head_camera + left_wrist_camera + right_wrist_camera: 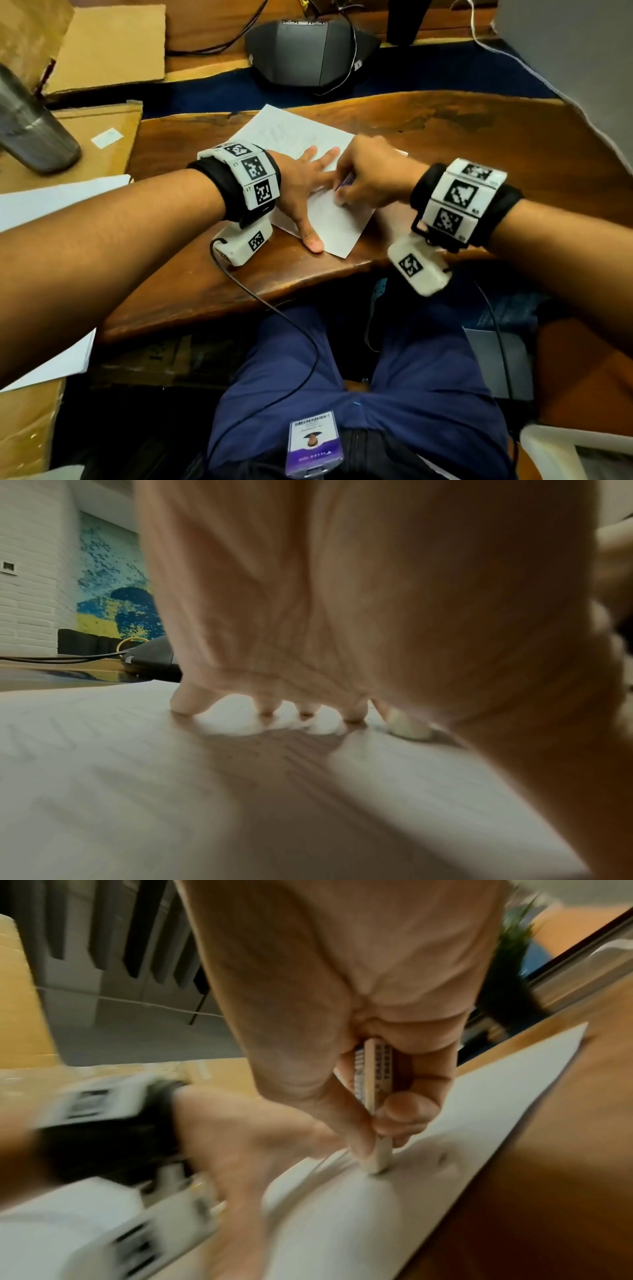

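The paper [329, 226] lies at the desk's [205, 284] near edge, pinned under the left hand [305, 181], whose fingers [309, 154] are flat and spread. Just beyond, the right hand's [373, 174] fingers [407, 1110] pinch an eraser [380, 1153], tip on the sheet. Erasing looks underway; faint writing shows further up.

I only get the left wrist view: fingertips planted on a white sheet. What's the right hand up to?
Observer: The right hand pinches a white eraser in a printed sleeve, its end pressed on the sheet.
Operator: Is the paper flat there?
Observer: No; the right wrist view shows creases bunched beside the eraser's end, toward the left hand.
Operator: How close is the sheet to the table's edge?
Observer: In the head view its near corner lies close to the front edge of the wooden table.
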A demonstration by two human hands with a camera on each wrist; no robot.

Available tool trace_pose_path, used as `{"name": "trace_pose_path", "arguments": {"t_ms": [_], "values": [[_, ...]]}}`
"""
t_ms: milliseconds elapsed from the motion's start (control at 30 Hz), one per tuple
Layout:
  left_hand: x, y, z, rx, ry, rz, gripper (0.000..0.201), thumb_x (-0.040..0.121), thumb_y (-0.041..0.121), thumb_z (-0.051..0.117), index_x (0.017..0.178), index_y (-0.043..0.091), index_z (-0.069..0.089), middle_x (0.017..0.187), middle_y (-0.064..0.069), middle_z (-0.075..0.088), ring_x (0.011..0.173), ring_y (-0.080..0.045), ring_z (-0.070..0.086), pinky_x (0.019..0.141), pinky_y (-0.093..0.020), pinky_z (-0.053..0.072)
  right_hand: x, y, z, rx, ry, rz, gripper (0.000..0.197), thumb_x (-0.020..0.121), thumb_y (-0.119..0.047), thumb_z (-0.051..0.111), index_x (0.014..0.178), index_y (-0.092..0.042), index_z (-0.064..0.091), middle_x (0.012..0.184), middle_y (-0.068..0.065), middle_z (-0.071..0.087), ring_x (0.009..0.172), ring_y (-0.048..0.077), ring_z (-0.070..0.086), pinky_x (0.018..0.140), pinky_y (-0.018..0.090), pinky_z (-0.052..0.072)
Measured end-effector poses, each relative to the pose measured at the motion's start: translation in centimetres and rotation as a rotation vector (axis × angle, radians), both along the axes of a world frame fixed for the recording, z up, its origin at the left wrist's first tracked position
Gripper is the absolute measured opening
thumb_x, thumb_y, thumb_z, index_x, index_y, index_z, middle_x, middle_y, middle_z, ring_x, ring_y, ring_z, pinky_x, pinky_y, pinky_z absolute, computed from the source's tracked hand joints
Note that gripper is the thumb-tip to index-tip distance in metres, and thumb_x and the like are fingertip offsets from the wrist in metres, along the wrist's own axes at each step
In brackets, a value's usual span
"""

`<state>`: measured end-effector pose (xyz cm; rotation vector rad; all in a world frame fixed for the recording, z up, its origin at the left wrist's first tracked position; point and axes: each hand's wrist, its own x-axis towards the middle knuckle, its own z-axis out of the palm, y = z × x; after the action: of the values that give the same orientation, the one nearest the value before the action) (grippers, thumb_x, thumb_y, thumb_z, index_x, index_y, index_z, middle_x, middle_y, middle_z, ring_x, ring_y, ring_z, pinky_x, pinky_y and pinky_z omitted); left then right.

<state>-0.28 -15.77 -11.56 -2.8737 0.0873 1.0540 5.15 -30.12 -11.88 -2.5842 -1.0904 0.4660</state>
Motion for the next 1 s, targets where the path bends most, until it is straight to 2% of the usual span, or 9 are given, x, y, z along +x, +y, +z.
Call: {"name": "trace_pose_path", "arguments": {"t_ms": [67, 133, 233, 400, 567, 733, 800, 900, 1000], "values": [[0.0, 0.0, 0.0, -0.02, -0.005, 0.016, 0.132, 0.059, 0.067, 0.08, 0.152, 0.044, -0.011, 0.158, 0.005, -0.033, 0.146, -0.027, -0.028, 0.118, -0.063, 0.003, -1.2, -0.2, -0.1, -0.031, 0.038, 0.083, 0.007, 0.078, -0.018, 0.078, 0.085, -0.019, 0.077, 0.076, -0.006, 0.063, 0.072, 0.009, 0.056, 0.053, 0.016, 0.039], [0.2, 0.2, -0.1, -0.022, 0.01, 0.016, 0.138, 0.053, 0.071, 0.079, 0.15, 0.046, -0.015, 0.157, 0.007, -0.035, 0.146, -0.027, -0.029, 0.117, -0.064, 0.004, -0.1, -0.4, 0.6, -0.019, 0.087, 0.012, 0.011, 0.078, -0.023, 0.083, 0.087, -0.02, 0.078, 0.079, -0.008, 0.066, 0.071, 0.005, 0.055, 0.055, 0.017, 0.04], [0.4, 0.4, -0.4, -0.008, 0.016, 0.02, 0.147, 0.041, 0.079, 0.074, 0.147, 0.049, -0.023, 0.155, 0.008, -0.039, 0.145, -0.026, -0.03, 0.116, -0.065, 0.006, 1.6, -0.3, 0.9, 0.047, 0.068, -0.136, 0.02, 0.079, -0.021, 0.084, 0.096, -0.013, 0.078, 0.092, 0.001, 0.071, 0.082, 0.012, 0.061, 0.056, 0.017, 0.045], [0.2, 0.3, -0.5, -0.038, 0.009, 0.022, 0.141, 0.05, 0.072, 0.08, 0.15, 0.046, -0.017, 0.154, 0.005, -0.041, 0.144, -0.027, -0.032, 0.118, -0.063, 0.003, -2.1, -0.6, -0.1, -0.017, 0.078, 0.09, 0.013, 0.076, -0.024, 0.083, 0.087, -0.018, 0.079, 0.077, -0.007, 0.063, 0.076, 0.011, 0.058, 0.056, 0.017, 0.041], [0.3, 0.3, -0.3, -0.013, 0.028, 0.03, 0.148, 0.038, 0.078, 0.073, 0.148, 0.049, -0.02, 0.154, 0.007, -0.041, 0.144, -0.026, -0.032, 0.117, -0.065, 0.004, 0.9, -0.1, 0.9, 0.037, 0.054, -0.112, 0.022, 0.076, -0.023, 0.085, 0.095, -0.014, 0.079, 0.09, 0.001, 0.071, 0.076, 0.009, 0.058, 0.054, 0.015, 0.043], [0.4, 0.7, -0.8, -0.063, 0.009, 0.006, 0.145, 0.044, 0.078, 0.078, 0.149, 0.048, -0.017, 0.152, 0.005, -0.043, 0.143, -0.03, -0.033, 0.116, -0.066, 0.002, -3.2, -0.2, -0.1, -0.018, 0.055, 0.115, 0.007, 0.078, -0.021, 0.079, 0.083, -0.017, 0.076, 0.076, -0.006, 0.064, 0.071, 0.007, 0.054, 0.053, 0.014, 0.037], [0.4, 0.7, -0.7, -0.051, 0.015, 0.013, 0.144, 0.045, 0.077, 0.078, 0.149, 0.049, -0.017, 0.153, 0.006, -0.042, 0.144, -0.028, -0.032, 0.117, -0.065, 0.004, -1.9, -0.3, 0.4, -0.007, 0.104, 0.057, 0.013, 0.075, -0.026, 0.084, 0.084, -0.019, 0.077, 0.076, -0.009, 0.064, 0.072, 0.005, 0.055, 0.054, 0.016, 0.039], [0.4, 0.6, -0.6, -0.027, 0.013, 0.018, 0.148, 0.036, 0.08, 0.073, 0.147, 0.05, -0.02, 0.154, 0.008, -0.04, 0.145, -0.026, -0.031, 0.117, -0.065, 0.005, 0.4, -0.7, 0.9, 0.044, 0.045, -0.087, 0.015, 0.077, -0.023, 0.084, 0.087, -0.014, 0.078, 0.085, -0.001, 0.069, 0.082, 0.012, 0.06, 0.054, 0.016, 0.041], [0.4, 0.7, -0.6, -0.053, 0.01, 0.021, 0.149, 0.037, 0.079, 0.076, 0.147, 0.05, -0.02, 0.154, 0.007, -0.04, 0.144, -0.027, -0.032, 0.117, -0.065, 0.003, -1.9, -0.7, 0.2, 0.018, 0.062, 0.074, 0.013, 0.076, -0.022, 0.082, 0.087, -0.016, 0.078, 0.078, -0.006, 0.065, 0.071, 0.005, 0.054, 0.054, 0.013, 0.039]]}}
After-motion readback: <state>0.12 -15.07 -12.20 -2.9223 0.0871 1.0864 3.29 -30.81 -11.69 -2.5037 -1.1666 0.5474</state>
